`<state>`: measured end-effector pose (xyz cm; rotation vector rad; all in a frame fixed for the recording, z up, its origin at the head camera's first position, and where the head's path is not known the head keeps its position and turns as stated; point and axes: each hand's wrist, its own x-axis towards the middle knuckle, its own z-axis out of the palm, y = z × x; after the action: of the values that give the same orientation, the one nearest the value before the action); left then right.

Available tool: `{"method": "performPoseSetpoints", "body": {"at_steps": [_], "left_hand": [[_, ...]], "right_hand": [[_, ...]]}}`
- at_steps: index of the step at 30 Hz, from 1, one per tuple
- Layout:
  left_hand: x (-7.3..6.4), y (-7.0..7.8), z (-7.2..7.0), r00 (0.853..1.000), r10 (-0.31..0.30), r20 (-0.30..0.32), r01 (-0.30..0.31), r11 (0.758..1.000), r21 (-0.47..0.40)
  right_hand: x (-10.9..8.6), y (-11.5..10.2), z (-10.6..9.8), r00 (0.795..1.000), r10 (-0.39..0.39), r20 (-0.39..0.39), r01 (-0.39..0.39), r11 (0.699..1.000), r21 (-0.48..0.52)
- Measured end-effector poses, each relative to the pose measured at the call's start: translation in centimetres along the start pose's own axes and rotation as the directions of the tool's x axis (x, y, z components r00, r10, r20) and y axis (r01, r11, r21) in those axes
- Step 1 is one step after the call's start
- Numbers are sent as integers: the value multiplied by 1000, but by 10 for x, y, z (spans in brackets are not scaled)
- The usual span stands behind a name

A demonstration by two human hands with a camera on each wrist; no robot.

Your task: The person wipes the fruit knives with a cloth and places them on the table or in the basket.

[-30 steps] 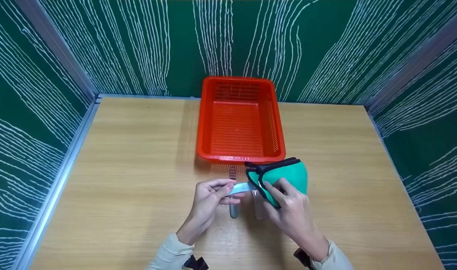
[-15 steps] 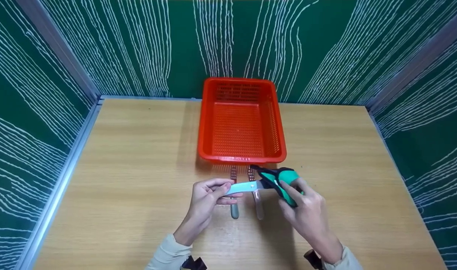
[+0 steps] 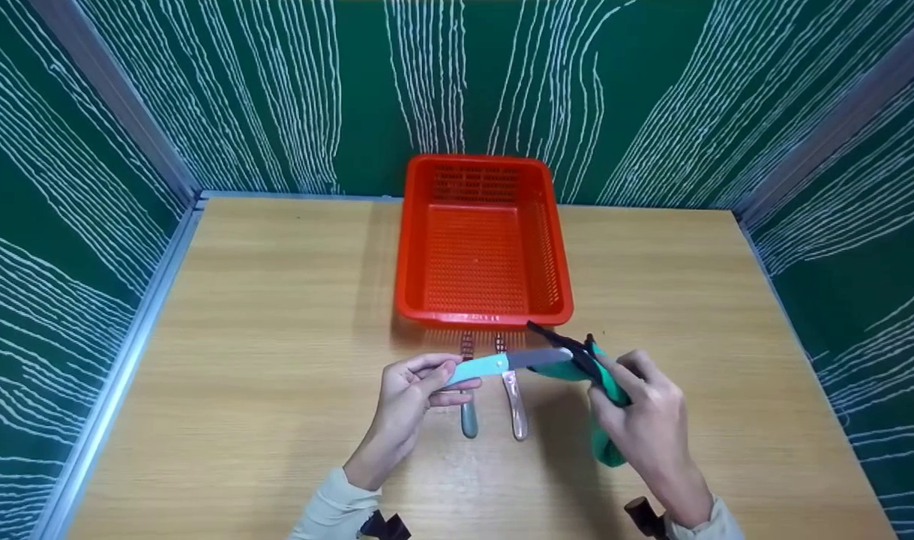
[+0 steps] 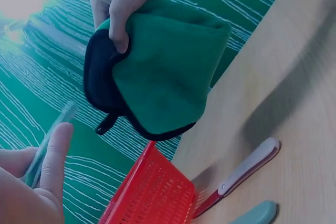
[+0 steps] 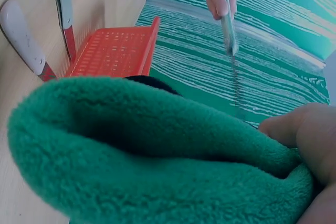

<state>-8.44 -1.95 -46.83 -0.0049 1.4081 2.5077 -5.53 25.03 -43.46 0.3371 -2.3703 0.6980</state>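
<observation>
My left hand [image 3: 408, 394] pinches the light-blue handle of a knife [image 3: 480, 367] between thumb and fingers, its blade pointing right. Just off the blade tip, my right hand [image 3: 648, 412] grips a folded green cloth [image 3: 609, 375] with black edging. In the head view the tip overlaps the cloth's dark edge. The left wrist view shows the cloth [image 4: 168, 72] broadside, hanging from the right fingers with a small black loop. Seen from the right wrist, the cloth [image 5: 157, 177] is fluffy and folded over, hiding part of the scene behind it.
Two more knives lie on the wooden table [image 3: 277, 300] below the hands: one with a grey-green handle [image 3: 468, 421], one with a pale handle [image 3: 516, 412]. Their blades reach toward a red plastic basket [image 3: 483, 318]. Green panels [image 3: 367, 97] with white lines enclose the table.
My right hand has drawn the cloth rightward along the knife, from the handle to the blade tip, baring the blade. The left hand has stayed nearly in place.
</observation>
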Motion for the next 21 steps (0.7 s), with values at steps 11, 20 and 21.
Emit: {"method": "performPoseSetpoints", "body": {"at_steps": [11, 20, 21], "left_hand": [[-1, 0, -4, 992, 116, -54, -111, 990, 92], [1, 4, -3, 972, 218, -86, -213, 975, 63], [1, 4, -3, 970, 228, -86, -222, 973, 65]], "right_hand": [[0, 0, -3, 997, 82, 6, -82, 996, 24], [-1, 11, -6, 997, 51, -66, -47, 998, 50], [-2, 12, -6, 996, 51, -73, -47, 998, 52]]}}
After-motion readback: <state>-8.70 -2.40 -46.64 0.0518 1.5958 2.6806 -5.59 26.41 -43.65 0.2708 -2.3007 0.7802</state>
